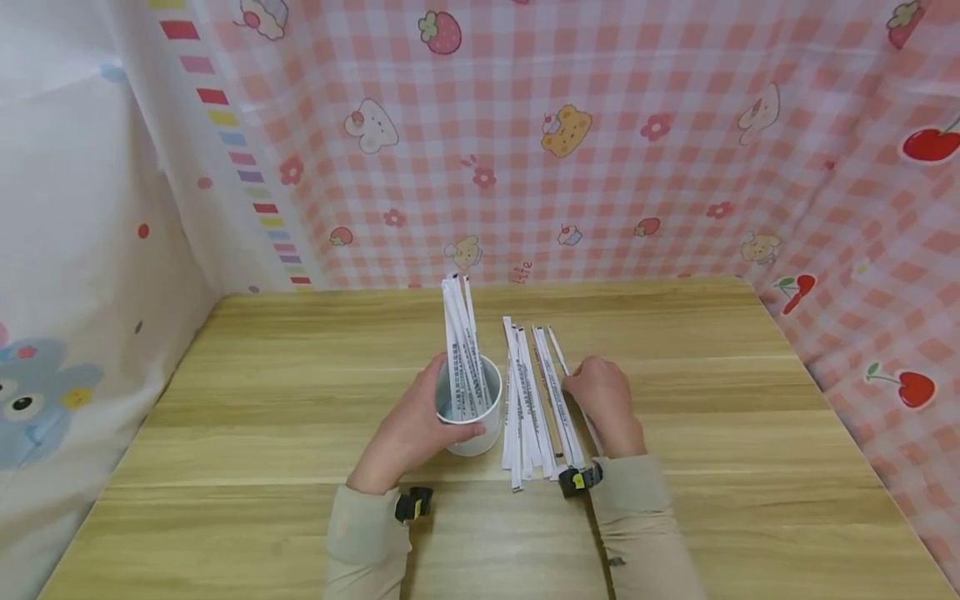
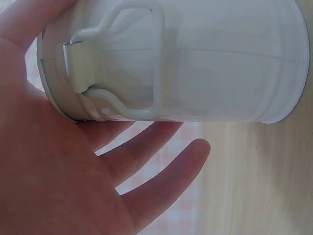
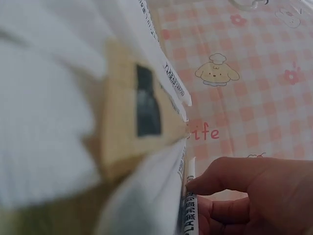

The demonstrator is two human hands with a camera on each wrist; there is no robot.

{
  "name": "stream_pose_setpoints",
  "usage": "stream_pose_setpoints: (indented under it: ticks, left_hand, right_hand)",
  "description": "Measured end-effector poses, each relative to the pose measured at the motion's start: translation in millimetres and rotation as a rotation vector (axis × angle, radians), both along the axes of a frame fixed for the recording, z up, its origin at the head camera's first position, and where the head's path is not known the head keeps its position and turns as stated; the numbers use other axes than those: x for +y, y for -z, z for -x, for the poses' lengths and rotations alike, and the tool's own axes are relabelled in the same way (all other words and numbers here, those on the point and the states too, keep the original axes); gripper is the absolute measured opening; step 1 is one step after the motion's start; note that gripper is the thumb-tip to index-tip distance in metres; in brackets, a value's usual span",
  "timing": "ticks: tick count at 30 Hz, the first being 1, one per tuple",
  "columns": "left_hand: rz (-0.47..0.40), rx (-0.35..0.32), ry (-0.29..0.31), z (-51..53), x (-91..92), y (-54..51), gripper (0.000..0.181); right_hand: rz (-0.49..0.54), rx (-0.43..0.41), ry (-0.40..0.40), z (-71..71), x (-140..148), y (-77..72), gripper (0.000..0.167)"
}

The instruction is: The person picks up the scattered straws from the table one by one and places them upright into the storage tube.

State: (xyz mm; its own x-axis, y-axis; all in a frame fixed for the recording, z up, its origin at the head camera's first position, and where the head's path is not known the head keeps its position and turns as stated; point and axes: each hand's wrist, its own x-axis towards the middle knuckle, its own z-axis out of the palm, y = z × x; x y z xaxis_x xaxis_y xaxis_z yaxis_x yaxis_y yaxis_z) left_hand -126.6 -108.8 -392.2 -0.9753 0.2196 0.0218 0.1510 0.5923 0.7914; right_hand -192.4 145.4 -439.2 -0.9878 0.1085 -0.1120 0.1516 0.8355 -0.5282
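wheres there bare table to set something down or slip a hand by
The table is bare left of the left hand, out to the white cloth, and right of the right hand, out to the pink cloth. Crowded between the hands: cup and wrapped strips.

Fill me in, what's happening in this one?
A person's left hand grips a white cup near its rim; several long printed paper sleeves, probably wrapped straws, stand in it and stick out above the top. More wrapped straws lie in a loose, partly overlapping row on the wooden table, right of the cup. The right hand pinches the rightmost sleeve, which is not in the cup.
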Motion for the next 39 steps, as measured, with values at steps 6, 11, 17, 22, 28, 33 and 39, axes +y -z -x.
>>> stream_pose_setpoints:
  ticks: [6,11,17,22,28,33,39]
  left_hand:
    - [-0.033,-0.004,0.006,-0.4,0.0,0.6,0.095]
    - [-0.037,0.001,0.008,0.8,0.3,1.7,0.095]
    - [-0.048,0.013,0.018,2.0,0.7,2.5,0.095]
    - [-0.053,0.003,0.020,1.9,0.3,2.1,0.095]
    - [-0.046,-0.003,0.019,3.0,-0.6,2.5,0.096]
    - [-0.044,-0.001,0.019,3.5,-0.5,2.7,0.095]
    - [-0.042,0.011,0.024,3.0,-1.4,3.8,0.095]
  right_hand:
    - [0.035,-0.022,-0.011,-0.7,4.1,-2.6,0.018]
    - [0.057,0.001,-0.021,1.1,10.4,-6.7,0.019]
    - [0.138,0.090,-0.016,0.4,10.5,-20.1,0.019]
    - [0.191,0.242,-0.070,-2.4,5.3,-39.0,0.022]
    - [0.259,0.428,-0.129,-12.1,-1.3,-62.1,0.026]
    - [0.398,0.617,-0.173,-23.6,-8.2,-79.3,0.022]
    - [0.595,0.866,-0.266,-41.2,-25.0,-100.8,0.015]
